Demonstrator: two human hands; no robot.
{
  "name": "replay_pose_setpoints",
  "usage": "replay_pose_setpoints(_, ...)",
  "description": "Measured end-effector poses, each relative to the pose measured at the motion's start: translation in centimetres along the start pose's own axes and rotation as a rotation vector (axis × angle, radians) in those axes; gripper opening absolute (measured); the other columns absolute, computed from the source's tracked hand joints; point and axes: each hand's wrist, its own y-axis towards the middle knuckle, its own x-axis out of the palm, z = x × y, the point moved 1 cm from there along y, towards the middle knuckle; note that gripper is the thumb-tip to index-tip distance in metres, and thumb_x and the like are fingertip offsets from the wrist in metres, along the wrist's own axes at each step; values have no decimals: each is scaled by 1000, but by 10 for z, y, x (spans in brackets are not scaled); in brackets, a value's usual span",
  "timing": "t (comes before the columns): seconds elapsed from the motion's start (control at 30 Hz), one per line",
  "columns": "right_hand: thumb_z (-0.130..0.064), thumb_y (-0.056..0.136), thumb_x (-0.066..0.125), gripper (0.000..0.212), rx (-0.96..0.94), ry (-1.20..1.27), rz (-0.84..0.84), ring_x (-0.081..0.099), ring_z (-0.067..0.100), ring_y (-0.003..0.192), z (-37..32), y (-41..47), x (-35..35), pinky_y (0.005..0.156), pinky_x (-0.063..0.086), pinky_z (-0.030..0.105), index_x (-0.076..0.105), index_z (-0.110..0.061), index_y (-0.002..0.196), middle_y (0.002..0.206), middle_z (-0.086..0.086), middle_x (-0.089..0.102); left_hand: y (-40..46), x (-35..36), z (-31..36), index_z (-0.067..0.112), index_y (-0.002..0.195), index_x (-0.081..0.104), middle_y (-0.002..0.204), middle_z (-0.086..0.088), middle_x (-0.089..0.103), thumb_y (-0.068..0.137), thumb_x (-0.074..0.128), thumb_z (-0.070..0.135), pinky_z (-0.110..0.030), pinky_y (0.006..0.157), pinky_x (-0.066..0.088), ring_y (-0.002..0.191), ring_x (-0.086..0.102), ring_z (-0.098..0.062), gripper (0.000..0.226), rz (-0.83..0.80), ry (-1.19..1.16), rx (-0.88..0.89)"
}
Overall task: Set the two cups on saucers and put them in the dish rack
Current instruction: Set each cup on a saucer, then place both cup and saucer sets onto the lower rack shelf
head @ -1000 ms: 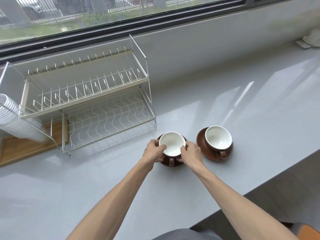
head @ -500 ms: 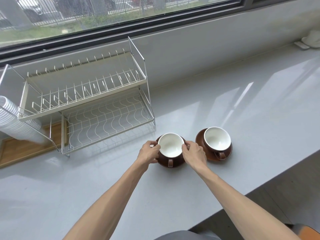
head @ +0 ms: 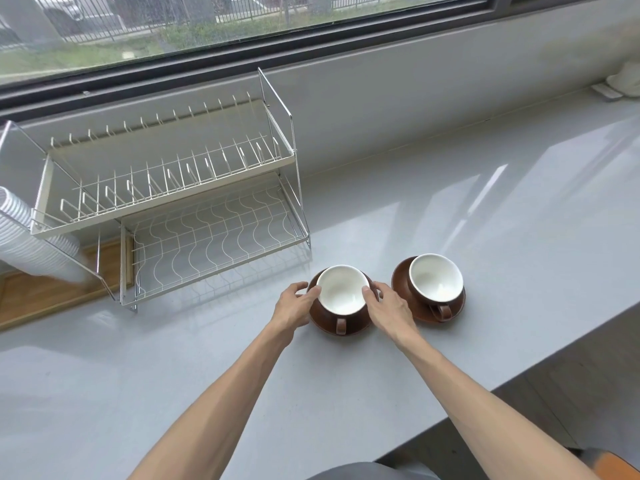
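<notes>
Two brown cups with white insides sit on brown saucers on the grey counter. The left cup [head: 343, 289] rests on its saucer [head: 349, 328], handle toward me. My left hand [head: 294, 306] curls around the saucer's left edge, thumb at the cup rim. My right hand [head: 388, 306] grips the saucer's right edge the same way. The right cup [head: 435, 277] stands untouched on its saucer [head: 401, 280], just right of my right hand. The white two-tier wire dish rack [head: 207, 233] stands to the back left, and both tiers hold nothing.
A stack of white disposable cups [head: 31, 244] lies on its side left of the rack, over a wooden board [head: 48, 292]. The wall under the window runs behind. The counter's front edge [head: 519, 379] cuts diagonally at right. A white object [head: 623, 81] sits far right.
My hands slid from the left cup's rim down and outward to the sides of its saucer. Cup and saucer stay on the counter.
</notes>
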Motion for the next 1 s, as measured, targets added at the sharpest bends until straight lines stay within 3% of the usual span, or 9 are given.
replay_pose_setpoints(0.1,-41,103,42,48,-38,15,-40,52,31,134,-2,0,2,111,41,40,52,-22,146,141,9,62,-1,2,-2,15,133,56,115,-10,67,92,67,27,-39,86,59,92,66,-22,44,-27,-50,21)
replay_pose_setpoints(0.27,-35,102,42,45,-41,35,-34,55,31,129,-3,1,2,105,42,37,55,-22,144,136,8,65,-2,0,-1,18,126,63,104,-9,68,92,68,25,-43,89,58,85,64,-20,36,-55,-44,45)
replay_pose_setpoints(0.57,-34,99,44,45,-54,8,-35,60,34,123,-8,0,4,100,46,38,58,-25,142,128,9,69,-9,-8,-4,18,128,63,112,-17,71,92,66,22,-50,93,58,93,68,-28,36,-42,-50,61)
replay_pose_setpoints(0.77,-35,99,45,43,-109,-15,-46,58,34,124,-23,-5,8,99,45,39,60,-25,139,119,5,68,-21,-25,-3,18,126,64,101,-15,72,92,67,19,-43,87,60,85,68,-25,34,-26,-102,86)
replay_pose_setpoints(0.87,-34,100,45,44,-143,-5,-60,56,34,126,-38,-9,13,103,44,40,58,-26,141,130,7,67,-28,-39,0,19,124,65,111,-20,72,93,66,19,-42,87,60,91,69,-28,32,9,-119,102)
replay_pose_setpoints(1.0,-34,99,44,44,-195,15,-81,55,34,125,-61,-11,19,103,44,42,60,-26,139,129,8,67,-34,-61,8,18,125,65,112,-20,73,92,66,18,-38,84,59,94,69,-27,33,56,-169,120)
